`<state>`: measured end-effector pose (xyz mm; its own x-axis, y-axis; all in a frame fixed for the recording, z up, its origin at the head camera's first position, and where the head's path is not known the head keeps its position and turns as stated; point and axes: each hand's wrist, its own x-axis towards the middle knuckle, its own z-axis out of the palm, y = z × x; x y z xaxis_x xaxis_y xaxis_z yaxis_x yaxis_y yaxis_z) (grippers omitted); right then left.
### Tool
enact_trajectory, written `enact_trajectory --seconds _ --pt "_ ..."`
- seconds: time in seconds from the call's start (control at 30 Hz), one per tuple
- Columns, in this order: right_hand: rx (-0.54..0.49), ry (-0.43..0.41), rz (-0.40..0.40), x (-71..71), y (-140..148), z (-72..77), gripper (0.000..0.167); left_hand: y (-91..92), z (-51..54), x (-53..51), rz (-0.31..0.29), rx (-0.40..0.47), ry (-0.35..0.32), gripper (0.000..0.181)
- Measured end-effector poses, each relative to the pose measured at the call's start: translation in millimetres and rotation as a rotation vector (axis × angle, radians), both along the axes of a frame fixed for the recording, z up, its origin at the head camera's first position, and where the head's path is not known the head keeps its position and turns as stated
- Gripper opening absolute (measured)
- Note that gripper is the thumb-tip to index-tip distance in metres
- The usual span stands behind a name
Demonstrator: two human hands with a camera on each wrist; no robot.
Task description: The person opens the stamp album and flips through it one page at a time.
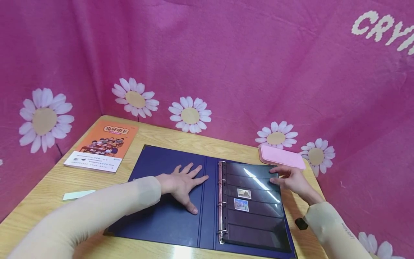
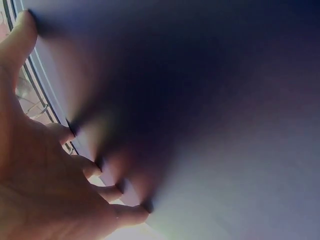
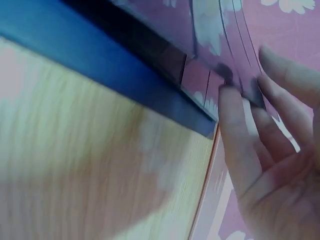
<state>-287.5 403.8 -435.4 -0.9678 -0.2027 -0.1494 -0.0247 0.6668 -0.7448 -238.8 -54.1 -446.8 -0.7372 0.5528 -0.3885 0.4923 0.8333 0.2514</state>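
A dark blue ring binder (image 1: 161, 223) lies spread open on the table. On its right side is a black stamp page (image 1: 255, 226) with clear pockets, held in metal rings (image 1: 221, 205). Two stamps sit in its middle pockets: a beige one (image 1: 244, 193) and a blue one (image 1: 241, 204). My left hand (image 1: 181, 185) rests on the left cover, fingers spread wide; the left wrist view shows its fingertips (image 2: 134, 214) against the cover. At the page's upper right edge, my right hand (image 1: 291, 180) pinches the page between thumb and fingers, also seen in the right wrist view.
An orange booklet (image 1: 103, 144) lies at the table's back left, and a pale green strip (image 1: 77, 195) is partly hidden by my left sleeve. A pink case (image 1: 281, 157) stands behind the binder at right. A small black object (image 1: 301, 223) lies by my right sleeve. Pink cloth surrounds the table.
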Motion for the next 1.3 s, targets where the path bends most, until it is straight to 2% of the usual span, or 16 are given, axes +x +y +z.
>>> enact_trajectory --seconds 0.1,0.23,0.37,0.5,0.8,1.07,1.17,1.3 --pt "-0.036 -0.099 0.047 10.1 9.2 1.4 0.048 -0.2 -0.8 0.3 0.005 0.001 -0.001 0.125" --pt "-0.089 -0.153 0.117 19.6 16.0 3.8 0.051 -1.1 -0.6 1.5 0.006 0.004 0.000 0.125" --pt "-0.155 -0.153 0.133 25.2 17.4 9.4 0.056 -1.9 -0.5 1.6 0.008 0.010 -0.001 0.125" --pt "-0.198 -0.145 0.093 29.3 15.9 19.8 0.054 -1.8 -1.1 1.2 0.012 0.019 -0.003 0.124" --pt "-0.247 -0.099 0.073 29.6 9.7 56.8 0.044 0.4 -1.5 1.0 0.022 0.022 0.000 0.126" --pt "-0.224 -0.042 0.096 31.3 -3.3 90.0 0.042 0.3 -0.8 0.1 0.005 0.034 0.005 0.126" --pt "-0.266 -0.058 0.079 30.0 -12.3 97.1 0.042 -0.4 -1.7 -0.2 0.004 0.040 0.003 0.126" --pt "-0.382 -0.097 0.037 29.4 -27.7 107.6 0.038 -0.6 -3.2 -1.0 0.005 0.043 0.008 0.126"
